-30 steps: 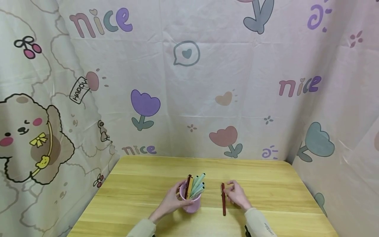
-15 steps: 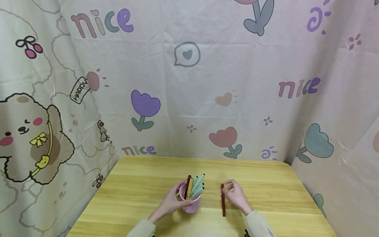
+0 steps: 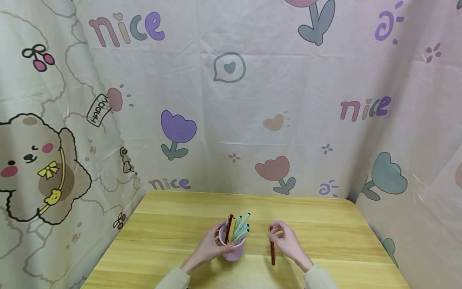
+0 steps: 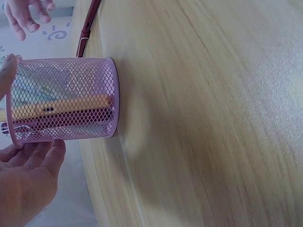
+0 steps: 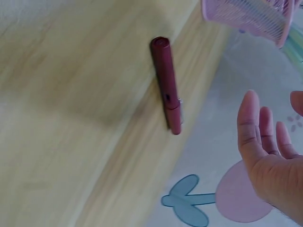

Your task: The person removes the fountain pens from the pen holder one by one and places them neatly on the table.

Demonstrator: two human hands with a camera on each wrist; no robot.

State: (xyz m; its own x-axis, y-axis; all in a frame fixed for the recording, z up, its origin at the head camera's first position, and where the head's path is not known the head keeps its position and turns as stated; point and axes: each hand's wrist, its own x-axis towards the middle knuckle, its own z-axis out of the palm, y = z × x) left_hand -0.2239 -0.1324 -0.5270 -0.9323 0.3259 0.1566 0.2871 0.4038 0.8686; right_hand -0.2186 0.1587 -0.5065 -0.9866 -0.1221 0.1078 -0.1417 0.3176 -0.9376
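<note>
A pink mesh pen holder (image 3: 234,253) stands upright on the table, gripped near its rim by my left hand (image 3: 208,247), thumb on one side and fingers on the other. Inside it are a yellow pen (image 4: 75,105), a dark red pen (image 3: 229,228) and several pale green and blue pens (image 3: 242,223). Another dark red pen (image 5: 165,78) with a clip lies on the wood to the right of the holder. My right hand (image 3: 287,243) hovers over this pen's far end; in the right wrist view its fingers (image 5: 248,125) are apart from the pen, loosely bent, holding nothing.
The wooden table (image 3: 173,224) reaches back to a pale printed curtain (image 3: 231,104), which also hangs along the left and right sides.
My right hand has shifted slightly over the loose red pen, covering more of its far end in the head view. My left hand and the pen holder have stayed put.
</note>
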